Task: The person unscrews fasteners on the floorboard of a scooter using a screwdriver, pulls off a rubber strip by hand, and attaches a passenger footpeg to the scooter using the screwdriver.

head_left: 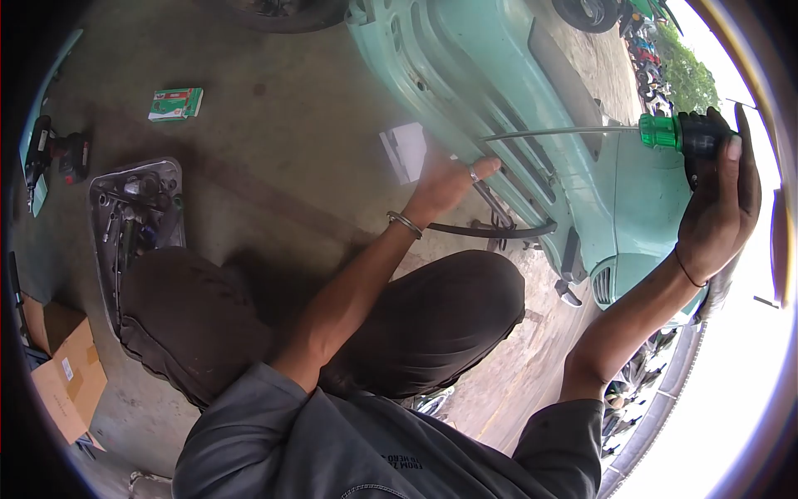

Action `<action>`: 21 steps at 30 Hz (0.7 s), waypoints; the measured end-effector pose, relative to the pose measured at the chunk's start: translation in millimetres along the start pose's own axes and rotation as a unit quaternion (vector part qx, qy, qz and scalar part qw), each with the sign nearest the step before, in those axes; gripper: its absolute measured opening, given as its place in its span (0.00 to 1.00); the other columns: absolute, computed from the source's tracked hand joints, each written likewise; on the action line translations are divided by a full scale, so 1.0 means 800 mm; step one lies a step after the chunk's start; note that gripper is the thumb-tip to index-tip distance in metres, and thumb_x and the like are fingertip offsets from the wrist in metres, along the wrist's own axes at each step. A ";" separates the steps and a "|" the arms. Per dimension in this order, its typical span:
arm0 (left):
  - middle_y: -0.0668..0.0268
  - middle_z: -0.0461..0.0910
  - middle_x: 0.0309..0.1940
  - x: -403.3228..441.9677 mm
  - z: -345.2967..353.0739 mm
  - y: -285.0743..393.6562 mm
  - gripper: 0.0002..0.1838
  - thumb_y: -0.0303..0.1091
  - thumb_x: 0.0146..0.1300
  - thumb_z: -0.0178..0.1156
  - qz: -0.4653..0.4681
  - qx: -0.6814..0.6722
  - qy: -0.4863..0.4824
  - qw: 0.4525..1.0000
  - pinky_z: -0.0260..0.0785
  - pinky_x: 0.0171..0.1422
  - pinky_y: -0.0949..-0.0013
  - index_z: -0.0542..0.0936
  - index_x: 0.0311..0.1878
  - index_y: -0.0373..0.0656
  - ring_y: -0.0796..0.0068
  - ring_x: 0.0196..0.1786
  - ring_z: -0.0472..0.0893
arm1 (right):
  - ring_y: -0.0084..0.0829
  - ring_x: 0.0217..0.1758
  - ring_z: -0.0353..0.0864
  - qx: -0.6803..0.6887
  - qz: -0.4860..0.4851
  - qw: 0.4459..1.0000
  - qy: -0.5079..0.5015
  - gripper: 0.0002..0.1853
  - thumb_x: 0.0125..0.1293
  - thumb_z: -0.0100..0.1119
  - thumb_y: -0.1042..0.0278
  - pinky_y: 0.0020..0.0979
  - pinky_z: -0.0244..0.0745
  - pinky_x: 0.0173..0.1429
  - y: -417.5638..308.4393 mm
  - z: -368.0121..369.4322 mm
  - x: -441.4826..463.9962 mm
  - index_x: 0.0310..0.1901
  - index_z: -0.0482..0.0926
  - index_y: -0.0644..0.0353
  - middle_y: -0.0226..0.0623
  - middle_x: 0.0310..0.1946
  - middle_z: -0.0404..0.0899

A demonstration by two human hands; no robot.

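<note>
Head view: holds a long screwdriver [657,131] by the back end of its fat handle [697,133] with the right hand [716,212], thumb laid along the side, thin band [688,270] round that wrist. Reaches with the left hand [445,187] to the low edge of the green scooter [586,187], ring [473,174] and bangle [406,223] on. Cannot tell if holding or just touching there, with most fingers hidden.

Points the thin rod [582,131] from the right hand across to the scooter's side, tip close to the left hand. Cannot tell if touching the scooter.

Seems light, stiff and hard to break. Likely best to hold by the fat handle, with green ridges to help against slipping. Perhaps slips more on the smooth rod, and could scratch the shiny paint with the tip.

Near the left hand, a white sheet [405,154] and a bent black hose [490,233]. Closer in, two knees [457,308] in dark trousers. By the left knee, a metal tray [178,176] full of tools. Farther off, a small green box [174,105], a drill [71,158], an open cardboard box [75,378] and, up top, a dark tyre [287,18].
</note>
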State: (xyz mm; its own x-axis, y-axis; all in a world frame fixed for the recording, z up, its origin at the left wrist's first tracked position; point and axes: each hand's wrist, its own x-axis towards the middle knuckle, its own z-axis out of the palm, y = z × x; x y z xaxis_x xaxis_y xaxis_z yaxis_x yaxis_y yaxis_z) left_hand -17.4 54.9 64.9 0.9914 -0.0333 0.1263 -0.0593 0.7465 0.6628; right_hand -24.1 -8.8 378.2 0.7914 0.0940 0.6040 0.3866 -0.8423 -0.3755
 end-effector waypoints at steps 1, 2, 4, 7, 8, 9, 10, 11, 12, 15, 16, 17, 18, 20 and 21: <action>0.61 0.75 0.51 0.000 0.000 0.002 0.32 0.25 0.49 0.66 -0.030 -0.026 -0.008 0.999 0.71 0.58 0.66 0.68 0.60 0.34 0.70 0.54 0.76 | 0.31 0.44 0.80 -0.202 -0.016 0.976 0.079 0.24 0.77 0.49 0.61 0.29 0.74 0.52 -0.012 0.016 -0.005 0.64 0.70 0.74 0.44 0.43 0.83; 0.59 0.74 0.54 0.000 0.000 0.005 0.35 0.26 0.49 0.67 -0.041 -0.042 -0.018 0.998 0.69 0.62 0.64 0.66 0.62 0.34 0.68 0.58 0.74 | 0.29 0.43 0.80 -0.207 -0.021 0.974 0.087 0.24 0.77 0.49 0.61 0.28 0.74 0.51 -0.011 0.017 -0.009 0.65 0.70 0.72 0.43 0.45 0.83; 0.58 0.73 0.54 -0.001 0.000 -0.001 0.37 0.26 0.49 0.67 -0.021 -0.022 -0.002 1.000 0.69 0.62 0.64 0.64 0.63 0.34 0.68 0.59 0.74 | 0.28 0.45 0.81 -0.015 -0.020 0.998 0.065 0.24 0.77 0.48 0.61 0.29 0.75 0.52 0.005 0.011 -0.010 0.66 0.69 0.70 0.43 0.50 0.80; 0.57 0.71 0.56 -0.002 -0.004 -0.005 0.40 0.25 0.50 0.68 0.002 0.019 0.014 1.000 0.70 0.62 0.63 0.59 0.66 0.34 0.67 0.59 0.73 | 0.38 0.55 0.80 0.139 -0.017 0.990 -0.012 0.24 0.77 0.47 0.61 0.35 0.76 0.60 0.007 -0.002 -0.007 0.67 0.67 0.70 0.50 0.56 0.77; 0.56 0.71 0.56 -0.004 -0.003 -0.005 0.40 0.28 0.49 0.71 -0.006 -0.025 0.021 0.999 0.70 0.63 0.61 0.62 0.64 0.33 0.64 0.59 0.73 | 0.42 0.59 0.80 0.118 -0.023 0.992 -0.032 0.24 0.77 0.47 0.62 0.37 0.76 0.63 0.003 -0.003 -0.007 0.67 0.66 0.70 0.53 0.57 0.75; 0.55 0.70 0.56 -0.004 -0.001 -0.005 0.40 0.31 0.49 0.75 -0.016 -0.071 0.025 0.997 0.70 0.63 0.59 0.65 0.63 0.32 0.61 0.59 0.74 | 0.41 0.59 0.80 0.147 -0.019 0.988 -0.048 0.24 0.77 0.47 0.63 0.37 0.75 0.63 -0.002 -0.002 -0.008 0.67 0.66 0.70 0.53 0.57 0.75; 0.54 0.70 0.56 -0.002 -0.004 -0.004 0.41 0.31 0.49 0.75 -0.014 -0.034 0.005 0.999 0.70 0.64 0.59 0.63 0.64 0.32 0.61 0.58 0.74 | 0.40 0.58 0.80 0.175 -0.015 0.982 -0.064 0.24 0.77 0.46 0.63 0.36 0.75 0.63 -0.008 0.000 -0.009 0.67 0.67 0.69 0.53 0.57 0.75; 0.54 0.70 0.56 -0.002 -0.005 -0.004 0.41 0.31 0.49 0.75 -0.014 -0.035 0.002 0.999 0.70 0.64 0.59 0.63 0.64 0.32 0.61 0.58 0.74 | 0.40 0.59 0.80 -0.037 -0.006 0.999 -0.001 0.24 0.77 0.46 0.63 0.36 0.75 0.63 -0.013 0.008 -0.012 0.68 0.66 0.68 0.53 0.58 0.75; 0.54 0.70 0.56 -0.002 -0.006 0.000 0.42 0.31 0.49 0.74 -0.037 -0.038 -0.016 0.998 0.70 0.64 0.59 0.62 0.65 0.32 0.61 0.59 0.74 | 0.39 0.59 0.80 -0.144 -0.004 0.989 0.031 0.24 0.77 0.45 0.63 0.37 0.75 0.63 -0.017 0.008 -0.016 0.68 0.66 0.67 0.53 0.59 0.75; 0.56 0.70 0.57 -0.002 0.000 0.003 0.42 0.28 0.49 0.72 -0.029 -0.024 0.001 0.999 0.69 0.65 0.60 0.60 0.66 0.33 0.63 0.60 0.73 | 0.44 0.64 0.75 -0.073 -0.006 0.997 0.029 0.28 0.77 0.45 0.58 0.43 0.68 0.68 -0.016 0.001 -0.027 0.71 0.60 0.66 0.53 0.64 0.69; 0.58 0.72 0.57 -0.003 0.000 0.001 0.41 0.26 0.49 0.69 -0.002 -0.009 0.033 0.999 0.68 0.65 0.62 0.60 0.66 0.34 0.66 0.61 0.73 | 0.45 0.64 0.74 0.021 -0.024 0.999 -0.003 0.30 0.76 0.46 0.57 0.45 0.67 0.69 -0.010 0.000 -0.025 0.72 0.59 0.66 0.53 0.65 0.68; 0.58 0.72 0.57 -0.003 -0.003 -0.002 0.41 0.26 0.49 0.69 -0.002 -0.007 0.035 0.999 0.68 0.65 0.62 0.60 0.66 0.34 0.66 0.61 0.73 | 0.46 0.65 0.73 0.078 -0.030 0.996 -0.039 0.31 0.75 0.47 0.57 0.47 0.65 0.70 -0.008 -0.005 -0.025 0.73 0.57 0.66 0.52 0.66 0.67; 0.58 0.72 0.56 -0.002 -0.004 -0.003 0.40 0.26 0.49 0.69 0.011 0.014 0.039 0.999 0.67 0.66 0.62 0.61 0.66 0.34 0.67 0.61 0.73 | 0.47 0.65 0.73 0.062 -0.043 0.996 -0.057 0.32 0.75 0.49 0.57 0.48 0.64 0.70 -0.010 -0.010 -0.022 0.73 0.56 0.66 0.52 0.67 0.66; 0.60 0.73 0.55 -0.001 -0.003 -0.007 0.37 0.26 0.49 0.68 0.004 0.003 0.016 1.000 0.67 0.65 0.63 0.65 0.64 0.34 0.68 0.60 0.73 | 0.43 0.60 0.77 0.017 -0.033 0.999 -0.033 0.30 0.73 0.54 0.62 0.43 0.70 0.66 -0.013 -0.016 -0.027 0.71 0.62 0.66 0.51 0.60 0.73; 0.60 0.73 0.55 -0.001 -0.002 -0.001 0.37 0.26 0.49 0.68 -0.002 0.002 0.006 1.000 0.67 0.65 0.63 0.65 0.64 0.34 0.68 0.60 0.73 | 0.40 0.57 0.80 -0.111 -0.011 0.993 0.024 0.28 0.72 0.56 0.65 0.38 0.73 0.64 -0.026 -0.004 -0.027 0.70 0.65 0.67 0.50 0.56 0.77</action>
State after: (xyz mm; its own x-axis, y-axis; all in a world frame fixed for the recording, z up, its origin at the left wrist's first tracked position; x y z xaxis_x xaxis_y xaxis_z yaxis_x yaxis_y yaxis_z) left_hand -17.6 55.5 62.9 0.9930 -0.0279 0.1146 -0.0560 0.7441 0.6657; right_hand -51.1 5.1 375.2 0.7588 0.0935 0.6446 0.2857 -0.9371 -0.2004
